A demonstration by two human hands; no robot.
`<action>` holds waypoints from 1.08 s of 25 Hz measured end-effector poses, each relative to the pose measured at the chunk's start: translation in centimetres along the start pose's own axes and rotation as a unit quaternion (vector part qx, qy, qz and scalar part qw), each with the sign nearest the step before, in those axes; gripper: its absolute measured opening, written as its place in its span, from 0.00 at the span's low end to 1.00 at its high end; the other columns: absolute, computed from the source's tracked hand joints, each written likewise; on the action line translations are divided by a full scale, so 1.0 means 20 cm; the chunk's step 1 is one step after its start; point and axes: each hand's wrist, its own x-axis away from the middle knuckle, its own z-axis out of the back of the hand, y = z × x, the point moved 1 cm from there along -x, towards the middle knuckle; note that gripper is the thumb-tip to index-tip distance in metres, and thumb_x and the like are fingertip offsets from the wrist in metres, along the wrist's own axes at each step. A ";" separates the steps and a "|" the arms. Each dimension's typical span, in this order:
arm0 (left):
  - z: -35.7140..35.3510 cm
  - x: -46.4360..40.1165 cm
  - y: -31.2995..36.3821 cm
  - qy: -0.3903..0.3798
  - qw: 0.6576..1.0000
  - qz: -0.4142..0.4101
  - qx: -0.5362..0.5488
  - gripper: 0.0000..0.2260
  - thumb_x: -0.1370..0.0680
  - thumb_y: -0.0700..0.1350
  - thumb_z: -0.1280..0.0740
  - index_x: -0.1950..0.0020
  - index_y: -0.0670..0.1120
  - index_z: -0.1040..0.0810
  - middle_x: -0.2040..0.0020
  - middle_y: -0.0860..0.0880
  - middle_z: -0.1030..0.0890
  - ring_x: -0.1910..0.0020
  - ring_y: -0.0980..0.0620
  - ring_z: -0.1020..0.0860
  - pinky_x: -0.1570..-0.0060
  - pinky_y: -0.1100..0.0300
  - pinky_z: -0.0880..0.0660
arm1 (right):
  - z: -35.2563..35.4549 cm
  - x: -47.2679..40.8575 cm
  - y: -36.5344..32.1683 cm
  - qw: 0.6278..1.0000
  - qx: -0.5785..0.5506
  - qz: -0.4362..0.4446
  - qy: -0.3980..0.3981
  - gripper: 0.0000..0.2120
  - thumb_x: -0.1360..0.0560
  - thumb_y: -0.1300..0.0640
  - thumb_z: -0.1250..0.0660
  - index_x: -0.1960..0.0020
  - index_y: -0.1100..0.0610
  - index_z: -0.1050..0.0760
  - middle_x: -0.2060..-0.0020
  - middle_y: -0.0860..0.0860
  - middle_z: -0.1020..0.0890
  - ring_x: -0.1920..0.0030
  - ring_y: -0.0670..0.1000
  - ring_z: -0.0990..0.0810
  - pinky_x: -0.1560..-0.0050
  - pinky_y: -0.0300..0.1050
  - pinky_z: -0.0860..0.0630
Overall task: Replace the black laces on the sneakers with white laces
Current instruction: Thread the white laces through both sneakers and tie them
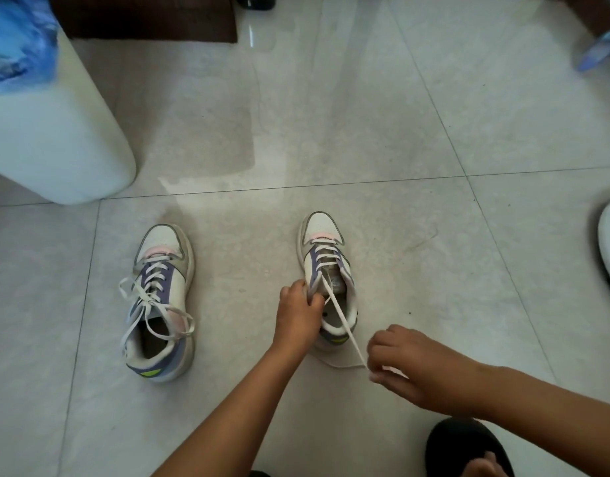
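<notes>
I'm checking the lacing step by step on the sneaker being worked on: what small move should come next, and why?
Probably keep drawing the flat white lace back with the right hand until it sits snug. The left hand grips the right-side white and purple sneaker at its upper eyelets, and the lace runs taut from there to the right hand.

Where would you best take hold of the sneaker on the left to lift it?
Probably at the heel collar of the left sneaker, coming from above and from the person's side. Its opening gapes wide toward the camera, so fingers can hook inside the rim and the thumb press outside. The front is crossed by loose white laces that would slip or snag.
</notes>
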 end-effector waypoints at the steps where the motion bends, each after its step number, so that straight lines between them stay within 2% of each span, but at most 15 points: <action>1: 0.02 0.01 0.02 0.020 1.000 0.008 0.013 0.13 0.22 0.49 0.37 0.41 0.43 0.28 0.47 0.44 0.27 0.51 0.46 0.25 0.56 0.61 0.34 | 0.02 -0.03 -0.04 0.998 -0.066 -0.008 0.011 0.08 0.24 0.48 0.41 0.57 0.52 0.28 0.59 0.45 0.24 0.58 0.43 0.30 0.54 0.32 0.33; 3: 0.06 0.05 0.06 0.046 0.999 0.016 0.022 0.13 0.21 0.54 0.39 0.51 0.44 0.25 0.51 0.45 0.23 0.56 0.48 0.24 0.58 0.58 0.32 | 0.04 -0.09 -0.13 0.987 -0.156 -0.015 0.028 0.12 0.24 0.48 0.40 0.56 0.56 0.26 0.59 0.46 0.24 0.57 0.41 0.30 0.52 0.30 0.34; 5: 0.09 0.10 0.10 -0.045 0.998 0.042 0.017 0.20 0.21 0.56 0.41 0.63 0.45 0.20 0.62 0.48 0.20 0.63 0.52 0.23 0.64 0.59 0.32 | 0.04 -0.14 -0.20 0.985 -0.172 0.001 0.022 0.12 0.23 0.49 0.40 0.56 0.57 0.25 0.60 0.47 0.24 0.58 0.39 0.31 0.53 0.31 0.34; 6: 0.11 0.12 0.11 -0.102 0.992 0.062 0.031 0.19 0.21 0.54 0.40 0.66 0.46 0.20 0.66 0.49 0.20 0.67 0.53 0.24 0.66 0.60 0.33 | 0.04 -0.17 -0.19 0.984 -0.180 -0.004 0.011 0.11 0.23 0.50 0.39 0.55 0.57 0.24 0.61 0.47 0.23 0.59 0.39 0.30 0.55 0.32 0.33; 7: 0.14 0.13 0.13 -0.133 0.987 0.078 0.051 0.17 0.22 0.50 0.38 0.68 0.46 0.20 0.69 0.50 0.21 0.69 0.53 0.25 0.68 0.62 0.33 | 0.05 -0.20 -0.18 0.978 -0.203 -0.047 0.003 0.11 0.22 0.51 0.38 0.55 0.58 0.23 0.63 0.48 0.22 0.62 0.41 0.28 0.58 0.35 0.31; 8: 0.17 0.13 0.13 -0.133 0.985 0.085 0.070 0.15 0.23 0.46 0.37 0.68 0.46 0.21 0.70 0.49 0.22 0.70 0.53 0.26 0.68 0.62 0.33 | 0.07 -0.24 -0.15 0.956 -0.262 -0.131 0.007 0.10 0.21 0.53 0.39 0.54 0.58 0.24 0.66 0.49 0.21 0.67 0.43 0.26 0.63 0.38 0.29; 10: 0.25 0.10 0.10 -0.076 0.992 0.074 0.065 0.14 0.22 0.43 0.38 0.68 0.46 0.22 0.69 0.49 0.22 0.69 0.52 0.25 0.66 0.60 0.31 | 0.08 -0.32 -0.05 0.869 -0.387 -0.304 0.046 0.12 0.19 0.55 0.43 0.58 0.58 0.26 0.75 0.52 0.22 0.78 0.47 0.28 0.75 0.39 0.32; 13: 0.35 0.07 0.03 -0.038 0.995 0.019 -0.087 0.15 0.21 0.47 0.39 0.66 0.48 0.22 0.64 0.48 0.20 0.65 0.50 0.23 0.63 0.58 0.28 | 0.05 -0.46 0.00 0.767 -0.486 -0.417 0.048 0.18 0.20 0.57 0.43 0.66 0.62 0.30 0.82 0.52 0.26 0.85 0.46 0.34 0.82 0.33 0.40; 15: 0.38 0.08 -0.02 -0.064 0.978 -0.016 -0.198 0.13 0.20 0.49 0.40 0.62 0.51 0.21 0.61 0.49 0.23 0.66 0.54 0.26 0.67 0.63 0.33 | 0.01 -0.53 -0.02 0.737 -0.516 -0.437 0.026 0.18 0.20 0.60 0.45 0.69 0.63 0.32 0.84 0.51 0.28 0.87 0.46 0.35 0.82 0.30 0.42; 16: 0.38 0.08 -0.04 -0.083 0.968 -0.031 -0.236 0.11 0.20 0.50 0.40 0.58 0.52 0.20 0.57 0.49 0.25 0.63 0.54 0.26 0.64 0.64 0.32 | 0.00 -0.56 -0.03 0.732 -0.520 -0.440 0.019 0.18 0.21 0.62 0.46 0.69 0.63 0.32 0.85 0.52 0.28 0.87 0.46 0.35 0.82 0.29 0.42; 18: 0.37 0.09 -0.06 -0.112 0.941 -0.058 -0.314 0.11 0.20 0.52 0.40 0.47 0.52 0.19 0.49 0.49 0.28 0.51 0.51 0.26 0.50 0.58 0.29 | -0.01 -0.57 -0.02 0.735 -0.515 -0.440 0.035 0.18 0.22 0.65 0.47 0.70 0.63 0.32 0.82 0.53 0.27 0.86 0.47 0.35 0.83 0.30 0.42; 20: 0.37 0.10 -0.06 -0.092 0.913 -0.068 -0.392 0.13 0.19 0.53 0.42 0.43 0.52 0.21 0.45 0.49 0.28 0.46 0.48 0.26 0.47 0.56 0.29 | 0.00 -0.56 -0.01 0.730 -0.523 -0.433 0.071 0.15 0.24 0.65 0.44 0.68 0.62 0.30 0.78 0.54 0.28 0.81 0.48 0.35 0.81 0.32 0.40; 23: 0.40 0.09 -0.02 -0.059 0.873 -0.059 -0.480 0.15 0.19 0.52 0.46 0.42 0.52 0.22 0.44 0.48 0.27 0.46 0.46 0.25 0.50 0.55 0.30 | 0.07 -0.49 0.00 0.690 -0.594 -0.403 0.094 0.11 0.25 0.63 0.41 0.65 0.59 0.27 0.71 0.53 0.28 0.72 0.49 0.31 0.72 0.39 0.35; 27: 0.43 0.09 0.05 -0.131 0.842 -0.039 -0.521 0.15 0.19 0.55 0.44 0.38 0.53 0.25 0.40 0.48 0.26 0.42 0.47 0.26 0.47 0.56 0.30 | 0.20 -0.34 0.18 0.663 -0.651 -0.346 0.128 0.14 0.21 0.58 0.42 0.65 0.57 0.29 0.65 0.53 0.22 0.66 0.50 0.26 0.59 0.43 0.30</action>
